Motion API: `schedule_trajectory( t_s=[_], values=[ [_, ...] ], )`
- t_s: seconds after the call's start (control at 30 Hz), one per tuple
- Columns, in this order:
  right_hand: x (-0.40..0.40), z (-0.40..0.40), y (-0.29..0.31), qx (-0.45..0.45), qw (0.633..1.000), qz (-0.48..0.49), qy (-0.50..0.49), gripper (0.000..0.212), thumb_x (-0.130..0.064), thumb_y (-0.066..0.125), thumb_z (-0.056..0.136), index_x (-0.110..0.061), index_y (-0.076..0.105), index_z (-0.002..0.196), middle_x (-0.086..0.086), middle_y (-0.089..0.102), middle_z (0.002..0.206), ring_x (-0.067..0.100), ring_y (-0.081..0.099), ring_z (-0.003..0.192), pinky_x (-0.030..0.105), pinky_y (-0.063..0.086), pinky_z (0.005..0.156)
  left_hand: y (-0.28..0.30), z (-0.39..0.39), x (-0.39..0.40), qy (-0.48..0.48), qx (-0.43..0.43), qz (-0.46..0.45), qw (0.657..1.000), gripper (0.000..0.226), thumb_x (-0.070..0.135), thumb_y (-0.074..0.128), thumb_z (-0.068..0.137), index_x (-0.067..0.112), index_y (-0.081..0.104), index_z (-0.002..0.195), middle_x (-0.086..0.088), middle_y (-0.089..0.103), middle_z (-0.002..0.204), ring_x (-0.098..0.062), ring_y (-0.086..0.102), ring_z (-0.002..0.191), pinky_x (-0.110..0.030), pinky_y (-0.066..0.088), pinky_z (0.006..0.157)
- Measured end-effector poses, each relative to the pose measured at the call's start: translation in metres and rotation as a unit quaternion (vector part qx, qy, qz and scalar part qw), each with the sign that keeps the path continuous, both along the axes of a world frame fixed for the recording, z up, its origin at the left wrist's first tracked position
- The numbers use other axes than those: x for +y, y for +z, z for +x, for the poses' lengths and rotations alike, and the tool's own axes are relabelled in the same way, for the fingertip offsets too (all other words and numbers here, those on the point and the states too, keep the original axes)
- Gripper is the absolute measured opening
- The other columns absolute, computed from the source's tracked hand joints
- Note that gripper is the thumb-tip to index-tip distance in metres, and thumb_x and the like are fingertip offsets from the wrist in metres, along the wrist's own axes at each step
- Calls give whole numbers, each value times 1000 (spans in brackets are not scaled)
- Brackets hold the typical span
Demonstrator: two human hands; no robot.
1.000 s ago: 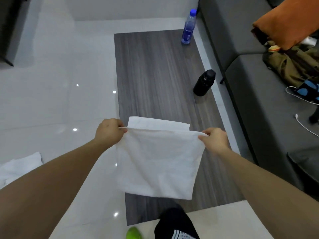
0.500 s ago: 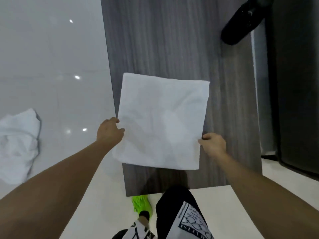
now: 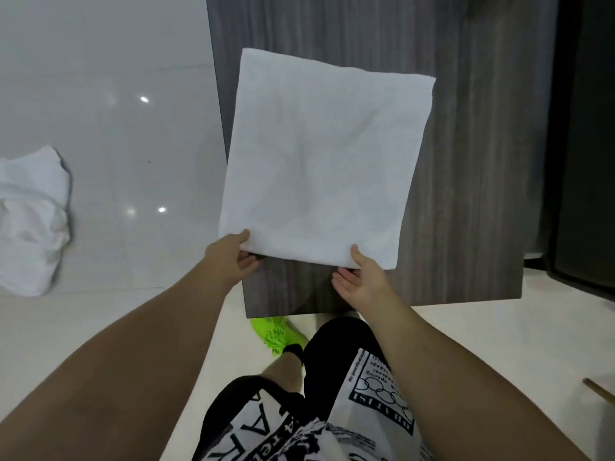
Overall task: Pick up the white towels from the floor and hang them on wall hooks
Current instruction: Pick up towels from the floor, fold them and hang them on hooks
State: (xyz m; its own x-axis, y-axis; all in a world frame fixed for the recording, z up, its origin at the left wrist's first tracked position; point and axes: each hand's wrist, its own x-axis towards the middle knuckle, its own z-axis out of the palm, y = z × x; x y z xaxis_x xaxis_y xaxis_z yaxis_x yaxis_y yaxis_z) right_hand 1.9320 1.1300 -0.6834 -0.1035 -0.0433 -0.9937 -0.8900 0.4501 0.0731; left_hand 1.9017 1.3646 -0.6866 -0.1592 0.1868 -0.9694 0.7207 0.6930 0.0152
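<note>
While the view looks straight down at the floor, the far left has a crumpled white towel (image 3: 31,221) lying in a heap on the glossy pale tiles (image 3: 133,61), well apart from everything else. Moving right, the left hand (image 3: 234,259) pinches the near left corner of a folded white towel (image 3: 319,161), thumb on top and fingers tucked underneath. That towel is spread out flat as a neat square over the dark wood-grain surface (image 3: 466,161), its left edge hanging a little past the surface's edge; can't tell if the far end is resting on the wood or held just above it. Below that there's a neon green shoe (image 3: 278,336) on the tiles, next to the person's black and white printed shorts (image 3: 366,394). Further right, the right hand (image 3: 361,277) grips the towel's near edge the same way, thumb pressing on top, fingers curled under. Far right is something dark and tall (image 3: 585,128), too cut off to identify.
</note>
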Motion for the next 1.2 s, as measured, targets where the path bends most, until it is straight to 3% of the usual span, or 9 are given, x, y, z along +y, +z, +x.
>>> schedule_trajectory(
  t_s=[0.13,0.27,0.43,0.6,0.77,0.9,1.0,1.1,1.2],
  values=[
    [42,-9,-5,-20,999,21,-28,32,-15,63,95,-3,56,124,18,61,114,29,54,123,39,44,105,-7,-4,-40,64,-43,-77,994,36,24,66,92,6,52,120,-14,61,115,-30,56,113,-44,47,96],
    [48,-13,5,-60,997,-47,-6,33,-1,64,91,-4,57,123,16,66,113,26,66,94,38,56,88,6,-11,-57,119,-96,4,988,35,3,60,93,4,54,127,-15,66,113,-28,67,96,-39,57,78],
    [55,-7,69,-153,984,-86,13,32,1,71,84,-8,60,113,12,68,107,26,69,91,32,60,65,69,-12,-51,118,-186,149,964,48,-8,67,78,4,50,121,-16,63,112,-31,68,92,-42,62,66],
    [96,18,184,-316,938,-127,59,26,-3,75,80,-9,60,100,11,69,94,26,72,70,29,59,57,187,11,-15,-45,-297,322,898,25,5,67,77,25,55,86,-3,59,96,-25,66,82,-40,62,63],
    [140,27,324,-571,761,-184,246,19,-15,76,80,-21,67,95,5,70,92,28,72,77,42,60,75,332,8,49,-187,-396,453,777,21,14,61,82,26,76,89,12,70,87,-13,68,85,-30,57,85],
    [175,2,426,-687,559,-216,411,28,-25,71,78,-20,74,105,2,75,93,18,69,91,34,55,88,445,-45,114,-268,-393,571,669,30,13,56,80,29,75,98,9,71,98,-9,63,91,-20,49,81],
    [205,-14,478,-732,421,-237,480,24,-25,72,81,-17,75,104,1,73,85,15,67,84,24,50,77,501,-82,154,-322,-347,652,592,14,25,68,82,25,76,94,3,71,87,-14,62,89,-21,42,73],
    [257,-44,532,-754,268,-275,533,17,-28,63,90,-17,76,90,6,69,76,25,64,77,29,44,65,556,-138,202,-307,-292,720,550,18,37,68,84,24,77,92,-2,73,89,-22,63,91,-30,50,76],
    [312,-78,584,-781,157,-286,533,23,-31,59,92,-15,75,87,8,69,79,29,60,77,32,46,66,602,-198,247,-287,-242,771,515,17,38,69,82,24,77,90,-3,74,92,-25,64,92,-30,50,80]
  ],
)
